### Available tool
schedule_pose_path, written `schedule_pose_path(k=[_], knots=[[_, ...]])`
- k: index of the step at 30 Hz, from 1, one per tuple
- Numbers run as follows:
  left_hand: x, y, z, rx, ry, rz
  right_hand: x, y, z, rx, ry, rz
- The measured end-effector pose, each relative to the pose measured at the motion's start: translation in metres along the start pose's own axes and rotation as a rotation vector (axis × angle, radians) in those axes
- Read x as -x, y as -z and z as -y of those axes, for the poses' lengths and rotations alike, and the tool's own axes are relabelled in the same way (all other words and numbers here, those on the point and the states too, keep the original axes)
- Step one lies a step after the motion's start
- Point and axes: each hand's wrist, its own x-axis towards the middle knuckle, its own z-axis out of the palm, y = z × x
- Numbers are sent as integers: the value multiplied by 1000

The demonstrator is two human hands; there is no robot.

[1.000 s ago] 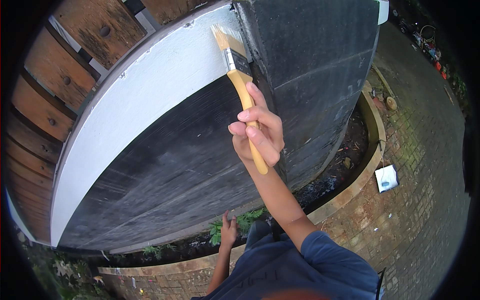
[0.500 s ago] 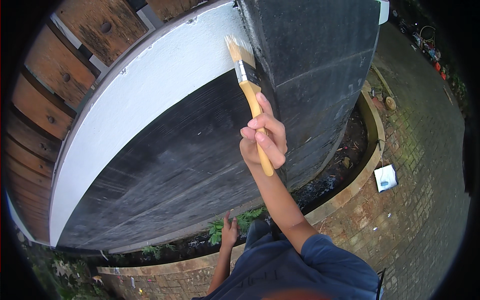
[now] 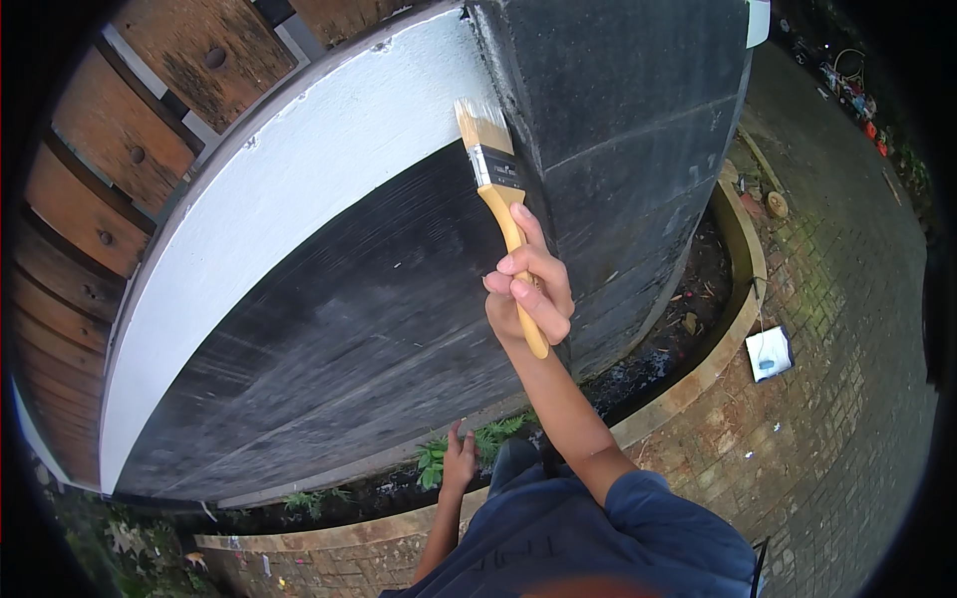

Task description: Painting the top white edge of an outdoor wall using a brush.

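My right hand (image 3: 538, 284) is closed round the yellow handle of a flat paintbrush (image 3: 501, 207). Whitish paint coats the brush's bristles, which lie over the right end of the white band (image 3: 289, 179) on the wall, beside the dark pillar (image 3: 628, 90). I cannot tell whether they touch the surface. Below the band, the wall (image 3: 329, 299) is black. Low by my body, my left hand (image 3: 460, 460) hangs with its fingers apart and nothing in it, close to some green plants (image 3: 432, 460).
Brown wooden slats (image 3: 120, 135) run above the band at the left. A curved kerb (image 3: 688, 394) borders a planting strip at the wall's foot. Beyond it, a white container (image 3: 770, 354) stands on the brick paving (image 3: 827, 419). Litter (image 3: 867, 115) lies at the far right.
My right hand has drawn the paintbrush slightly downward along the pillar's edge, and the brush's broad face has turned more toward me. My left hand has stayed in place.
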Motion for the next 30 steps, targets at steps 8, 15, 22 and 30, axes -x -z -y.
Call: schedule_pose_path(k=[8, 15, 22, 30], knots=[[-3, -2, 14, 16, -44, -5, -32, -11, 4, -168, -11, 36], [0, -2, 14, 32, -12, -11, -51, -34, -18, -204, 64, 10], [-2, -2, 15, 45, -6, -8, -42, -37, -23, -294, -27, 52], [-1, -1, 16, 56, -16, -36, -40, -40, -30, -97, 132, -7]])
